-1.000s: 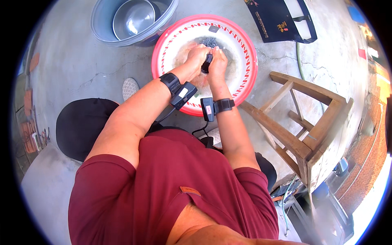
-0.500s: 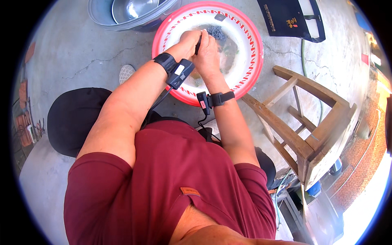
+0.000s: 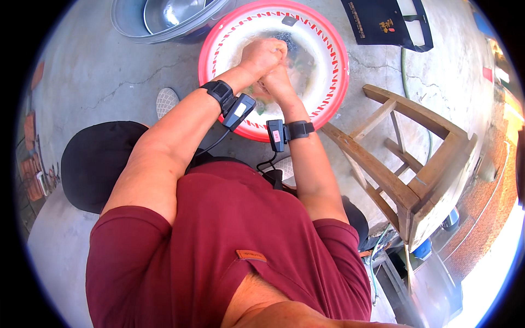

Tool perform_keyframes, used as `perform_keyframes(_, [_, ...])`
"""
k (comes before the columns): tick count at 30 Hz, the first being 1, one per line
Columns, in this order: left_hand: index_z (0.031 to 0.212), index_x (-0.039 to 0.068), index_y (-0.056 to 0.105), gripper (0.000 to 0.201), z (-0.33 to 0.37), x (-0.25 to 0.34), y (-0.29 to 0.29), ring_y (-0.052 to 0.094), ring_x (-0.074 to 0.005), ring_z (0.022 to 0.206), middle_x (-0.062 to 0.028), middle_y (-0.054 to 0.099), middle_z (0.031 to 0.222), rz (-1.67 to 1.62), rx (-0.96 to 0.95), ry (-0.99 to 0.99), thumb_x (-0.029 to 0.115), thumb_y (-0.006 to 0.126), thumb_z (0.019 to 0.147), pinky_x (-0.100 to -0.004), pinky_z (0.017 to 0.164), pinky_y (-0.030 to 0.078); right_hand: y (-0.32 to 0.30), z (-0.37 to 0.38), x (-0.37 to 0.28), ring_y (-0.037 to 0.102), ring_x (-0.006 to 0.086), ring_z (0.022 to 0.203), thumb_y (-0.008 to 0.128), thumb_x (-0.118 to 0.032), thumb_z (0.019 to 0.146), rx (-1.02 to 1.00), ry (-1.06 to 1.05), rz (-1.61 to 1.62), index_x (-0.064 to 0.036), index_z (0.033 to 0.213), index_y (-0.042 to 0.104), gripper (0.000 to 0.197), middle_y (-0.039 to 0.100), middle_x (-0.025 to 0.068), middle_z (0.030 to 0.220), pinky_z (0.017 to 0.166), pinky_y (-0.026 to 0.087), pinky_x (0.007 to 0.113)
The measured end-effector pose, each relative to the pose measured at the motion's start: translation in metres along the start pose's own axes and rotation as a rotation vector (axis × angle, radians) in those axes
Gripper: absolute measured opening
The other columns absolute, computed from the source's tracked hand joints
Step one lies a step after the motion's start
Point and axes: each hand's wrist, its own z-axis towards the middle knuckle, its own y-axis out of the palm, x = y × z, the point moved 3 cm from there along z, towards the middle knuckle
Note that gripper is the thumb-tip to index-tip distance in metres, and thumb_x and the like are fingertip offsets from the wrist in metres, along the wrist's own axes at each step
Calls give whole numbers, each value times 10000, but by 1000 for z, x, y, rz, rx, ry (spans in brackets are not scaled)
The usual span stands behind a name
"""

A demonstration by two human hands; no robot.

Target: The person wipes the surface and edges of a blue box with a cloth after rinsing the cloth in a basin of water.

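My left hand is closed over the basin, its fingers curled inward. Pressed against it, my right hand has its fingers mostly hidden behind the left. Whatever lies between the two hands is covered from view. Below them is a wide white basin with a red rim, holding cloudy water with greenish bits. Just beyond my hands a dark grey mesh-like clump rests in the basin. A small dark flat piece lies on the far inner side.
At the far left stands a bluish tub with a metal bowl inside. A wooden stool lies tipped over to the right. Beyond it are a black bag and a green hose on the concrete floor.
My left hand has turned and closed further over the right, which has shifted slightly nearer me. The dark object that showed between them is now hidden.
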Motion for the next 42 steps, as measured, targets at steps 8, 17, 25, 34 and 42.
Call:
perform_keyframes(8, [767, 74, 653, 112, 13, 4, 9, 565, -134, 640, -34, 618, 728, -15, -480, -2, 124, 559, 729, -273, 625, 458, -11, -17, 15, 338, 61, 390, 574, 2, 709, -448, 405, 737, -68, 743, 449, 147, 387, -17, 551, 351, 204, 212])
perform_keyframes(17, [870, 81, 694, 163, 23, -35, 7, 618, -141, 698, -48, 668, 765, -272, 262, -226, 218, 655, 791, -279, 665, 491, -31, 14, -12, 586, 168, 562, 643, -74, 700, -86, 252, 35, 22, 1102, 518, 432, 621, 124, 778, 489, 455, 277])
perform_keyframes(25, [816, 31, 657, 125, 24, -43, 14, 591, -151, 648, -67, 649, 770, -834, 251, -690, 150, 619, 821, -306, 557, 472, 8, -2, -33, 424, 441, 1191, 637, -42, 710, 357, -350, -957, -61, 1397, 297, 766, 281, 284, 1398, 912, 455, 463])
perform_keyframes(34, [901, 144, 643, 135, 18, 19, -11, 647, -258, 739, -110, 663, 799, 165, 85, -323, 205, 578, 800, -368, 654, 496, -18, 13, -24, 636, 395, 881, 639, -197, 780, 296, -205, -551, -39, 1058, 581, 325, 648, 257, 876, 747, 504, 430])
perform_keyframes(42, [834, 165, 685, 164, 12, 30, -14, 643, -238, 783, -9, 672, 856, 305, -8, 304, 145, 558, 731, -342, 665, 507, -8, 7, -14, 653, 343, 753, 633, -231, 763, 222, -140, -395, -15, 978, 594, 307, 646, 233, 809, 629, 490, 408])
